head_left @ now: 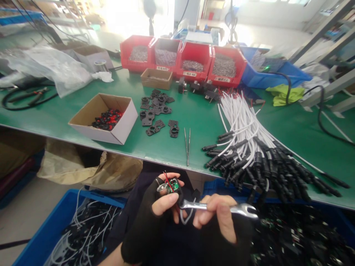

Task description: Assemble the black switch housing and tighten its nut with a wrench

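My left hand (160, 201) was curled closely around the unit (175, 184), near the bench (158, 147). From the unit, my right hand (225, 217) was at four o'clock, nearly closed and clasping the wrench (197, 205), its head by the unit at five. Tweezers (188, 153) lay at one o'clock, cables (256, 130) at two, a box (123, 122) at ten.

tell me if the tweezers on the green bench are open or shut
Open: the tweezers lie with their two tips spread apart, the arms meeting only at the near end.
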A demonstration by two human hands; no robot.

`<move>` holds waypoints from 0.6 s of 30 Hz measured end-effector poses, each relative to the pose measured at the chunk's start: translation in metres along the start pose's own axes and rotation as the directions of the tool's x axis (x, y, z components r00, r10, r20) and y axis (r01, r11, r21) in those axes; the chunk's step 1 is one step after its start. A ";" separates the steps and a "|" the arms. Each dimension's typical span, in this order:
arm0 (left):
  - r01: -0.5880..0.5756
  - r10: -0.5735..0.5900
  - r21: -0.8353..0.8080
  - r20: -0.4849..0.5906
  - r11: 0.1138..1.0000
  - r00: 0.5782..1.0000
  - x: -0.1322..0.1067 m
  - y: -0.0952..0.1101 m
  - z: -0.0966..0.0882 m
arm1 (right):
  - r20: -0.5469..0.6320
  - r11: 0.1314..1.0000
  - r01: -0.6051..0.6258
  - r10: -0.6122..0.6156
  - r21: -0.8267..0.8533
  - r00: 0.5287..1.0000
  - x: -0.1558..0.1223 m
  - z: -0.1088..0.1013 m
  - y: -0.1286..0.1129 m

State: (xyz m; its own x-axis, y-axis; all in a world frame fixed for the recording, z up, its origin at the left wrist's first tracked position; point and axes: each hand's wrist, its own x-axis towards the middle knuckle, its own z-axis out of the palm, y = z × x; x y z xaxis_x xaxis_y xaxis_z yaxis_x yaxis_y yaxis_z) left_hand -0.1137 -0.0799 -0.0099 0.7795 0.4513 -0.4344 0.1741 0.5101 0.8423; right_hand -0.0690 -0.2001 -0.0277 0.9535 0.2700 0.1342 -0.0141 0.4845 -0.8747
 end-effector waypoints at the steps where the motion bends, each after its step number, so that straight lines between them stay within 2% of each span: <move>1: 0.014 -0.013 -0.029 0.015 0.999 1.000 0.000 -0.001 0.000 | 0.005 0.986 -0.101 0.101 0.130 0.995 0.002 -0.001 0.004; 2: 0.039 -0.036 -0.063 0.046 0.997 0.998 0.001 -0.003 0.000 | 0.060 0.938 -0.228 0.220 0.262 0.974 0.004 -0.003 0.009; 4: 0.108 -0.086 -0.141 0.158 0.984 0.984 0.001 -0.007 0.000 | 0.277 0.733 -0.491 0.406 0.470 0.871 0.007 -0.008 0.019; 6: 0.176 -0.119 -0.200 0.270 0.964 0.955 0.001 -0.010 0.001 | 0.454 0.505 -0.645 0.459 0.574 0.764 0.009 -0.011 0.027; 7: 0.192 -0.123 -0.219 0.294 0.957 0.948 0.000 -0.010 0.001 | 0.500 0.443 -0.672 0.451 0.593 0.739 0.010 -0.013 0.028; 8: 0.192 -0.123 -0.230 0.284 0.954 0.951 -0.001 -0.010 0.002 | 0.508 0.431 -0.677 0.451 0.597 0.734 0.011 -0.014 0.028; 9: 0.179 -0.119 -0.234 0.249 0.956 0.961 -0.002 -0.009 0.003 | 0.478 0.463 -0.661 0.460 0.590 0.748 0.011 -0.015 0.026; 11: 0.142 -0.107 -0.222 0.163 0.965 0.981 -0.003 -0.005 0.004 | 0.340 0.629 -0.564 0.451 0.536 0.825 0.011 -0.016 0.018; 13: 0.101 -0.083 -0.178 0.105 0.979 0.991 -0.003 -0.002 0.005 | 0.116 0.830 -0.374 0.359 0.413 0.926 0.009 -0.015 0.006; 14: 0.085 -0.071 -0.149 0.095 0.985 0.993 -0.002 -0.001 0.005 | 0.021 0.909 -0.274 0.282 0.315 0.959 0.007 -0.014 0.001; 16: 0.058 -0.051 -0.092 0.081 0.994 0.995 0.000 0.000 0.005 | -0.062 0.991 -0.102 0.107 0.084 0.992 0.003 -0.009 -0.007; 18: 0.047 -0.043 -0.050 0.063 0.998 0.997 0.000 0.001 0.004 | -0.047 0.994 0.023 -0.028 -0.106 0.998 -0.001 -0.003 -0.013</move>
State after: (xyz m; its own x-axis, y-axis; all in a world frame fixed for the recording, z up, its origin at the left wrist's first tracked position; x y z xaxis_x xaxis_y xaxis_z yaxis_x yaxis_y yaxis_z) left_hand -0.1106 -0.0826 -0.0080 0.8076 0.3817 -0.4496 0.1802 0.5663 0.8043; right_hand -0.0692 -0.2091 -0.0181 0.9666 0.2167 0.1369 0.0403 0.3993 -0.9159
